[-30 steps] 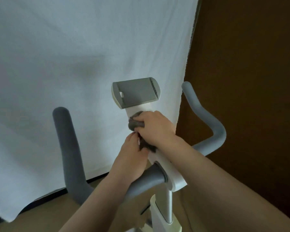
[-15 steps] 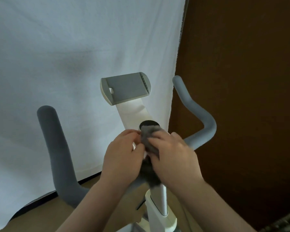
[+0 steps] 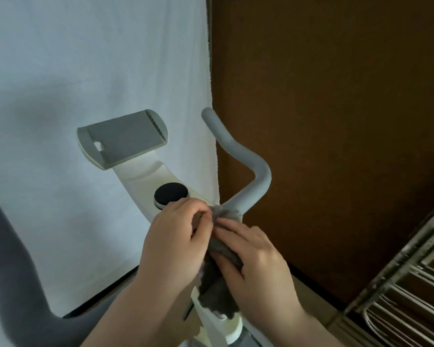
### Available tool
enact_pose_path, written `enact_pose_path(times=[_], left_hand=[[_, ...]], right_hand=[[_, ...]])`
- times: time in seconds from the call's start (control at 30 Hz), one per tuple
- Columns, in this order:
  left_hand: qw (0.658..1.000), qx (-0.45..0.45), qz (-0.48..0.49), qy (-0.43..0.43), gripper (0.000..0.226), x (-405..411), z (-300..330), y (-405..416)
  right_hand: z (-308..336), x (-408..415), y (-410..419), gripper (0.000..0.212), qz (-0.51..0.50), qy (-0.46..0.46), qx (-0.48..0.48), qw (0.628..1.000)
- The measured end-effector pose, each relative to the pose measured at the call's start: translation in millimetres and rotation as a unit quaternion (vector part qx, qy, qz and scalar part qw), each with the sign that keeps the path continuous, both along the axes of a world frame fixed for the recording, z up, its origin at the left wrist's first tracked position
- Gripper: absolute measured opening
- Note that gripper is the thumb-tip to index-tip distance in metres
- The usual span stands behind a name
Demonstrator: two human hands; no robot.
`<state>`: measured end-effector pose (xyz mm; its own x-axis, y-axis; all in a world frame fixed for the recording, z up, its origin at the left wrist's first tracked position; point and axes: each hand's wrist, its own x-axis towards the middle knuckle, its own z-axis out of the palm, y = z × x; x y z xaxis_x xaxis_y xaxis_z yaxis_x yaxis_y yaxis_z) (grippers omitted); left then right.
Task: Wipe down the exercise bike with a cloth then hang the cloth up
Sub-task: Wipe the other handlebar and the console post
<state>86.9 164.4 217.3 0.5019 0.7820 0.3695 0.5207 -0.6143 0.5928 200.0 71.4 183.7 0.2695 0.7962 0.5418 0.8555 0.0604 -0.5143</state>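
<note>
The white exercise bike's console stem [image 3: 145, 181] rises in the middle, with a grey tablet holder [image 3: 125, 141] on top and a black round knob [image 3: 171, 194] below it. Grey handlebars curve up at the right [image 3: 238, 156] and far left [image 3: 8, 266]. A dark grey cloth [image 3: 221, 291] is bunched over the stem just below the knob. My left hand [image 3: 176, 241] and my right hand [image 3: 258, 269] both pinch the cloth, side by side, fingertips nearly touching. The stem under the cloth is hidden.
A white sheet [image 3: 85, 71] hangs behind the bike. A dark brown wall or door [image 3: 336, 121] fills the right. A metal wire rack [image 3: 411, 284] stands at the lower right, close to my right forearm. Tan floor shows below.
Both hands and the cloth have slid down the stem, away from the tablet holder; the black knob is now uncovered. The view has swung right, bringing the wire rack in.
</note>
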Motion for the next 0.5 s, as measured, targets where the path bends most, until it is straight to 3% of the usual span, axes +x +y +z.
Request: enact_pose_path(times=[0.1, 0.23, 0.4, 0.5], left_hand=[[1.000, 0.012, 0.009, 0.019, 0.023, 8, 0, 11], [0.999, 0.038, 0.027, -0.006, 0.030, 16, -7, 18], [0.998, 0.063, 0.030, 0.000, 0.029, 14, -12, 14], [0.999, 0.032, 0.034, -0.025, 0.032, 13, -10, 14]], right_hand=[[-1, 18, 10, 0.032, -0.023, 0.074, -0.014, 0.997], [3, 24, 18, 0.030, 0.012, 0.053, -0.029, 0.998], [6, 38, 30, 0.027, 0.030, 0.117, -0.031, 0.992], [9, 40, 30, 0.026, 0.061, 0.137, -0.052, 0.987]])
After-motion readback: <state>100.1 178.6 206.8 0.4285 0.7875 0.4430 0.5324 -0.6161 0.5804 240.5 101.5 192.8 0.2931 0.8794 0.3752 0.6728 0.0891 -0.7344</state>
